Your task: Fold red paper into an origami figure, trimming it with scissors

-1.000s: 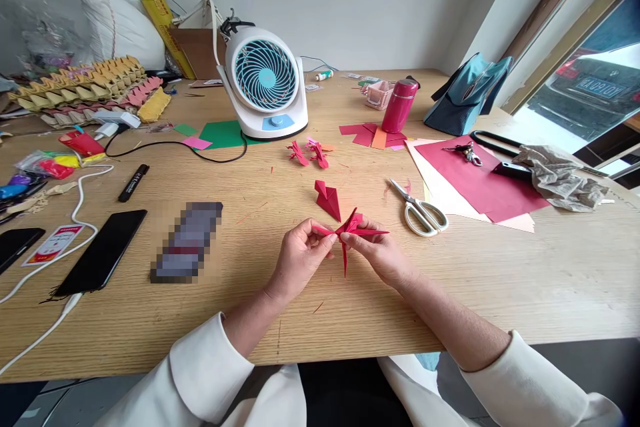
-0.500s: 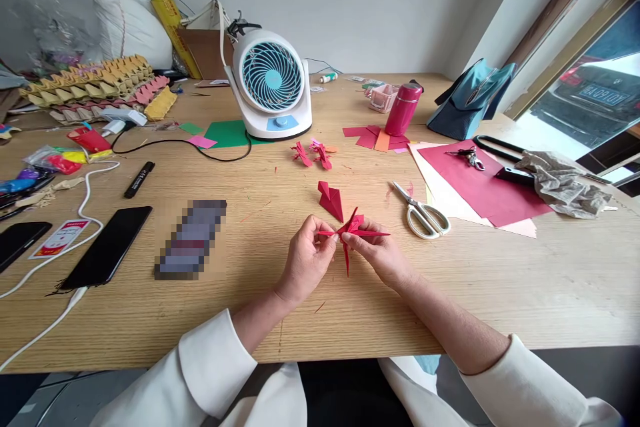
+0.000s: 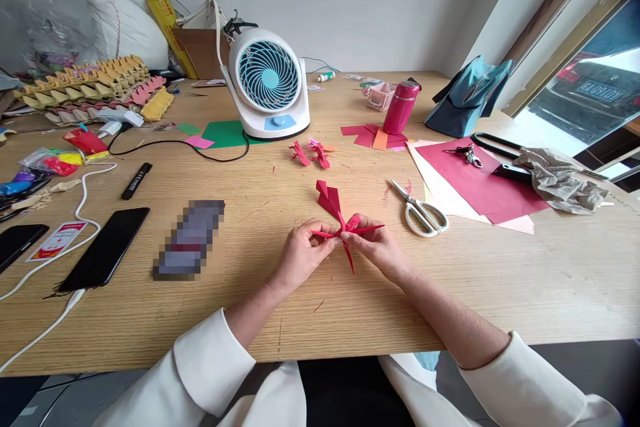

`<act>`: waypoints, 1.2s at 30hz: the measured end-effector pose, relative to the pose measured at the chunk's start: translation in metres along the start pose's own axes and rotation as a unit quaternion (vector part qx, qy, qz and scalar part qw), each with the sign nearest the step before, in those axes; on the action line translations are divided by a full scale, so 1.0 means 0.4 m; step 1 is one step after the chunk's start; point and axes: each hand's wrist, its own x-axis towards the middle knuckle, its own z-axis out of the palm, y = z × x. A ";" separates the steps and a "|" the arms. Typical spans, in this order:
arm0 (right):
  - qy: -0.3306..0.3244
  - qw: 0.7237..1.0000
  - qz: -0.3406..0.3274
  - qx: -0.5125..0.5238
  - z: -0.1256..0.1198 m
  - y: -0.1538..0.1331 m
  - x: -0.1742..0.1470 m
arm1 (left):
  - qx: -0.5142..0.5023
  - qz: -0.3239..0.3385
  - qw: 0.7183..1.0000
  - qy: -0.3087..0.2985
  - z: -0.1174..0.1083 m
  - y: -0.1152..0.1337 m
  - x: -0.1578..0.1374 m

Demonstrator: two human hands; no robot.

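Between my two hands is a red folded-paper figure point(image 3: 349, 250) with several thin pointed arms spreading from its middle. My left hand point(image 3: 303, 250) pinches it near the centre from the left. From the right, my right hand point(image 3: 377, 250) grips it with thumb and fingers, hiding part of the folds. Just beyond lies another red folded paper piece point(image 3: 328, 199), flat on the table. Farther back stand small red folded-paper figures point(image 3: 300, 154). Scissors point(image 3: 419, 210) with white handles rest to the right of my hands.
A white fan point(image 3: 273, 83) stands at the back. Red paper sheets point(image 3: 493, 180), a pink bottle point(image 3: 401, 108) and a blue bag point(image 3: 467, 99) are to the right. Phones point(image 3: 105, 250), a black marker point(image 3: 137, 181) and a white cable point(image 3: 86, 197) lie to the left.
The paper figure has turned slightly in my fingers: its upper point leans more left and its lower point has swung right. Both hands keep their hold. The view has shifted slightly.
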 end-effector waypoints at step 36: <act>-0.120 0.992 0.003 -0.031 -0.031 -0.029 -0.001 | -0.146 -0.105 0.977 -0.116 -0.022 0.015 0.005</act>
